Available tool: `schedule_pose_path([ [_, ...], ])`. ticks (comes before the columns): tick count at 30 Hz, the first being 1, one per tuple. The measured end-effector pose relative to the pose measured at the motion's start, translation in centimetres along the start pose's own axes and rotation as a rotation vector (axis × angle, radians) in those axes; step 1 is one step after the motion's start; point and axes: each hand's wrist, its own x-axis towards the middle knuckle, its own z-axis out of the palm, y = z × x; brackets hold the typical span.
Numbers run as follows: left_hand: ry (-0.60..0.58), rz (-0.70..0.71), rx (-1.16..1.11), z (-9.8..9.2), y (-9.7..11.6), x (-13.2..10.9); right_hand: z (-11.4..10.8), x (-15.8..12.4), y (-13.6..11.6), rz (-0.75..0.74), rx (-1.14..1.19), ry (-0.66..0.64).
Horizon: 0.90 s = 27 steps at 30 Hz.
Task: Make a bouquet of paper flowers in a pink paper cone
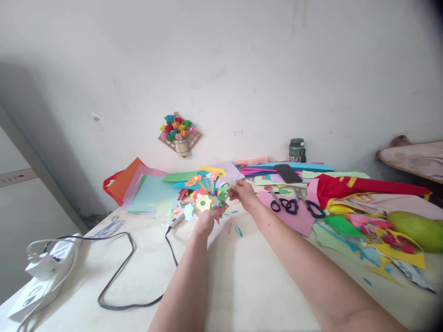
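A bunch of cut-paper flowers [203, 203] in yellow, orange, pink and blue is held up over the table. My left hand [206, 220] is closed around its lower end. From the right, my right hand [244, 192] pinches at the bunch's edge, beside a green paper piece [223, 196]; the exact part between its fingertips is too small to make out. Small paper strips [237, 229] lie on the table below my hands. A white glue gun or plug-like tool [177, 217] with a black cord rests just left of the bunch.
Scissors [290, 206] lie on pink paper [297, 221] at right, near a phone [288, 174] and a dark bottle [296, 150]. Coloured sheets [155, 189] are at back left. Paper scraps [384, 256] and a green fruit [415, 230] lie far right. A power strip [38, 295] and black cord [128, 305] occupy the left.
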Motion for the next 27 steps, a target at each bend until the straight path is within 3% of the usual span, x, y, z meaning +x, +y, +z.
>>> schedule_pose_path([
  [8, -0.065, -0.004, 0.011, -0.2, -0.4, 0.2, -0.8, 0.6, 0.1, -0.002, 0.028, -0.065],
  [17, -0.096, 0.001, -0.016, 0.2, -0.2, 0.0, -1.8, 1.0, -1.0, 0.002, -0.179, 0.053],
  [24, -0.131, 0.029, -0.061, 0.7, 0.0, 0.0, -0.8, 0.2, -2.7, 0.282, 0.109, 0.020],
  [27, -0.124, 0.025, -0.038, 0.7, 0.1, 0.0, -0.4, 0.0, -2.7, 0.332, 0.139, 0.023],
])
